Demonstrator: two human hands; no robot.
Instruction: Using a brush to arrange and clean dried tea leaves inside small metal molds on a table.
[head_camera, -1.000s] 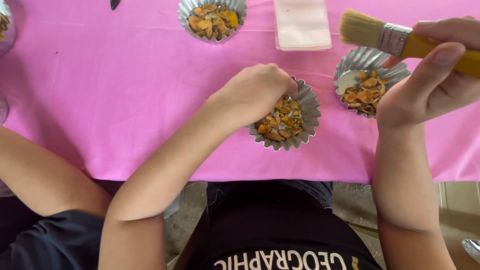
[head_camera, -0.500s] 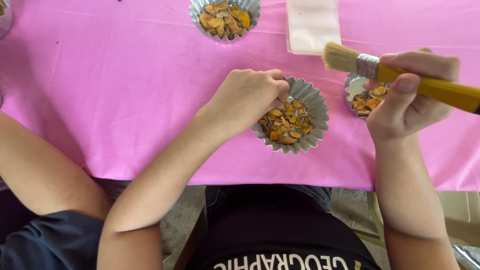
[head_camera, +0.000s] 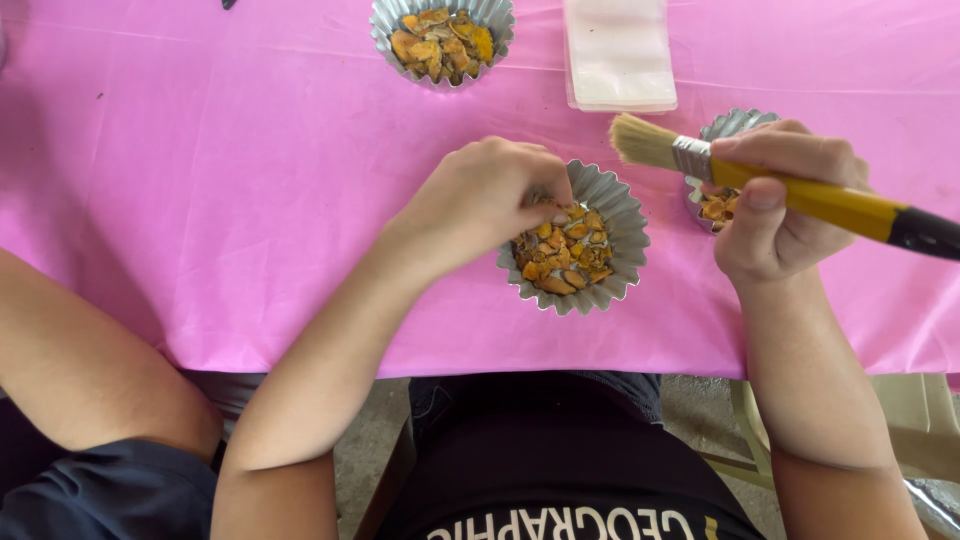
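The person's left hand (head_camera: 490, 200) reaches into the near fluted foil cup (head_camera: 618, 210), and its fingertips are pinched on one of the orange dried pieces (head_camera: 560, 255) at the left edge of the heap; which piece exactly is in the grip cannot be told. The right hand (head_camera: 775, 210) is clenched around the yellow handle of a paintbrush (head_camera: 800, 190), and the pale bristles point left, raised above the pink cloth of the desk (head_camera: 200, 150), just right of that cup. Judging from this, the work on the near cup looks in its middle: the cup is nearly full of pieces. A second foil cup (head_camera: 738, 125) lies under the right hand, mostly hidden, with some pieces in it. A third foil cup (head_camera: 385, 25) at the far edge is also full and untouched. A stack of clear flat bags (head_camera: 618, 50) lies far, to the right of it. Another person's bare arm (head_camera: 70, 350) rests at the near left.
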